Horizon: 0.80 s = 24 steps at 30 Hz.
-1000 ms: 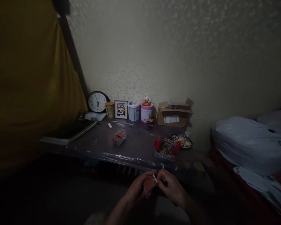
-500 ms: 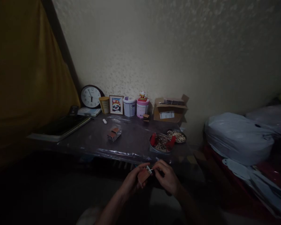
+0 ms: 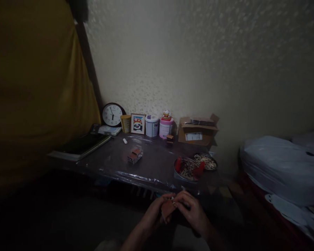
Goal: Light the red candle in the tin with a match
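1. Left hand [image 3: 154, 210] holds one small brown box [image 3: 168, 208], tilted, just in front of the near edge of the table [image 3: 151, 165]. The right hand [image 3: 191, 210] bunches its fingertips narrow at the box's pale right end (whether they pinch anything, I cannot tell). As I judge it, the box is light, stiffish card, not slippery but easily crushed, best held by its flat sides.
2. One table spans the scene beyond the hands.
3. One carton [image 3: 183, 136] sits at the far right.
4. Two round dishes stand at the right: the near dish [image 3: 182, 178] bears two red pieces [image 3: 199, 170], the far dish [image 3: 216, 167] pale sticks [image 3: 204, 161].
5. Two tubs: one white tub [image 3: 151, 129], one pink tub [image 3: 165, 130] to its right.
6. One clear-wrapped bundle [image 3: 135, 156] lies mid-table; one brown block [image 3: 170, 139], far.
7. One white stub [image 3: 125, 141] lies left.
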Tool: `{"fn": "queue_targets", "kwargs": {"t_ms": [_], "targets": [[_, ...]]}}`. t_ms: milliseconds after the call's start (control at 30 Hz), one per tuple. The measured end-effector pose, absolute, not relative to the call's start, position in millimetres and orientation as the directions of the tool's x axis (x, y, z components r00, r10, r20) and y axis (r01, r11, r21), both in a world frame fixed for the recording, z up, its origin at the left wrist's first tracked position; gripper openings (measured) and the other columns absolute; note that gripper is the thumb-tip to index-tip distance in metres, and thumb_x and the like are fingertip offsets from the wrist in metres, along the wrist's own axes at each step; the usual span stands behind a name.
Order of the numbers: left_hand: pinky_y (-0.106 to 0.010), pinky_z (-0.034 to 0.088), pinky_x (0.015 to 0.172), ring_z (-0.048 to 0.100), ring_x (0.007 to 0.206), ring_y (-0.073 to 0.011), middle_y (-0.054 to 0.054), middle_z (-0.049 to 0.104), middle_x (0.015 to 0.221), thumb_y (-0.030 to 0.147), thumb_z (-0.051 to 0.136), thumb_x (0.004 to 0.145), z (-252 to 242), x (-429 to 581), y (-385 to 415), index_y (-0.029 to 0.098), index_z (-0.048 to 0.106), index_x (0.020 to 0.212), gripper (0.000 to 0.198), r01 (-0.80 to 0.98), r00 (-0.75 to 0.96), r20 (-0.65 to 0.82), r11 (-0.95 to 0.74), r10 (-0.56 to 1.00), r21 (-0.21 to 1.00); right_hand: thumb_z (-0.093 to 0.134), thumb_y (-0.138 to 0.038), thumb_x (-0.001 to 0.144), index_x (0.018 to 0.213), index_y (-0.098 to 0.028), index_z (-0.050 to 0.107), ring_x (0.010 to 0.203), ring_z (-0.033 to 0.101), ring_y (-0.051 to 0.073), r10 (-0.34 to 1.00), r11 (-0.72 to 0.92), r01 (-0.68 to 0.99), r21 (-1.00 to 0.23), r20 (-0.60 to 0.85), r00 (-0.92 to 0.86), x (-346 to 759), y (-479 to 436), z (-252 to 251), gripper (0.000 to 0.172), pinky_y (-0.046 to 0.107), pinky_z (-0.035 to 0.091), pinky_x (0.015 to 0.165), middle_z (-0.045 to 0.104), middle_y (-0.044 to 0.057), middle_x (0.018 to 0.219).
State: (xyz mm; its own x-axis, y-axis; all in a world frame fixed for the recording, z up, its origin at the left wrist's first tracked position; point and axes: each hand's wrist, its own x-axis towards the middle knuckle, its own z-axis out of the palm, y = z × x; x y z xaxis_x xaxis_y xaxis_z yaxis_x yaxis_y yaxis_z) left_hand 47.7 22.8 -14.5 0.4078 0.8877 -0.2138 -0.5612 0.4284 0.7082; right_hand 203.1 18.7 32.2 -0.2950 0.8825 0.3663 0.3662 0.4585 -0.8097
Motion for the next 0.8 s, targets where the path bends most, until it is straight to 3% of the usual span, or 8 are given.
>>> {"fn": "queue_targets", "kwargs": {"t_ms": [233,333,500,700,800], "targets": [[-0.018,0.029,0.034,0.047,0.036,-0.0074,-0.004,0.064,0.065,0.038,0.049,0.077,-10,47,22,0.012,0.062,0.102,0.039,-0.581,0.331,-0.183,0.352,0.926,0.734,0.065,-0.047,0.071,0.077,-0.017,0.065,0.066,0.066,0.018,0.986,0.151,0.092,-0.984,0.144,-0.081,215,30,25,0.031,0.032,0.055,0.065,0.069,0.006,0.082],[-0.018,0.026,0.035,0.044,0.035,-0.0073,-0.001,0.061,0.057,0.042,0.054,0.074,-3,48,21,0.012,0.063,0.099,0.04,-0.575,0.268,-0.191,0.316,0.944,0.754,0.066,-0.051,0.069,0.073,-0.017,0.063,0.072,0.069,0.022,0.993,0.118,0.007,-0.993,0.119,0.014,213,32,23,0.035,0.037,0.055,0.071,0.07,0.008,0.082],[-0.021,0.03,0.041,0.049,0.045,-0.0104,-0.002,0.064,0.064,0.041,0.061,0.069,6,45,22,0.013,0.066,0.089,0.035,-0.577,0.124,-0.143,0.189,0.982,0.794,0.057,-0.048,0.079,0.081,-0.019,0.061,0.077,0.068,0.022,0.952,0.303,0.225,-0.926,0.305,-0.028,200,26,17,0.029,0.033,0.055,0.071,0.07,0.008,0.081],[-0.026,0.041,0.055,0.057,0.067,-0.0187,-0.004,0.066,0.075,0.043,0.059,0.07,0,37,27,0.016,0.068,0.087,0.033,-0.511,0.007,-0.073,0.066,0.997,0.857,0.052,-0.029,0.085,0.094,-0.023,0.06,0.087,0.064,0.02,0.803,0.561,0.504,-0.656,0.579,-0.141,177,13,5,0.014,0.029,0.053,0.078,0.067,0.006,0.092],[-0.03,0.043,0.072,0.057,0.08,-0.0216,-0.004,0.066,0.078,0.039,0.06,0.07,-1,36,28,0.016,0.069,0.082,0.028,-0.467,-0.075,-0.003,-0.032,0.997,0.884,0.055,-0.024,0.082,0.105,-0.023,0.056,0.095,0.062,0.021,0.758,0.595,0.577,-0.559,0.629,-0.173,170,8,-1,0.024,0.03,0.052,0.082,0.064,0.007,0.102]]}}
